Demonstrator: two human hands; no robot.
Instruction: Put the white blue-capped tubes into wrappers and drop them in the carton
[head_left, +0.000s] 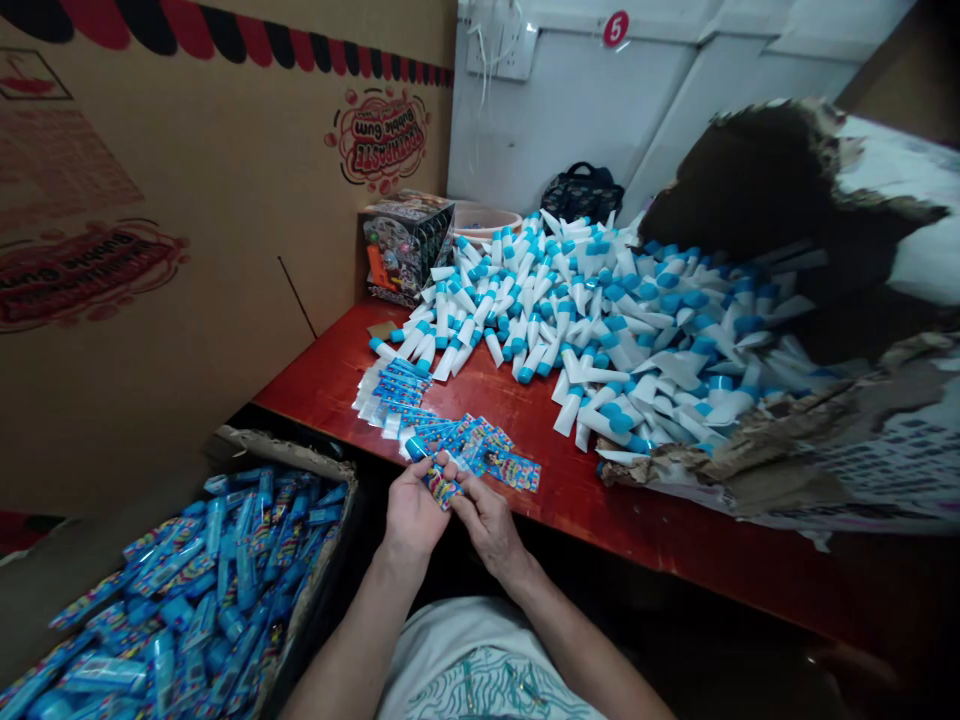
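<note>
My left hand [414, 502] and my right hand [487, 515] meet at the table's front edge. Both have their fingers closed on a small blue-capped tube [441, 487] with a colourful printed blue label or sleeve around it. The cap points up and left; the fingers hide part of the tube. Just beyond my hands, flat printed sleeves [512, 468] lie fanned out in an overlapping row on the red table [337, 350]. Behind them spreads a large heap of plain white tubes [540, 300] with blue caps.
A box of printed blue tubes [202, 570] stands low at my left. At right, a torn carton [862, 460] lies open with white tubes spilling out. A black printed box [409, 245], a pink basin [487, 218] and a dark bag [583, 192] stand behind. A tall carton [225, 180] walls the left.
</note>
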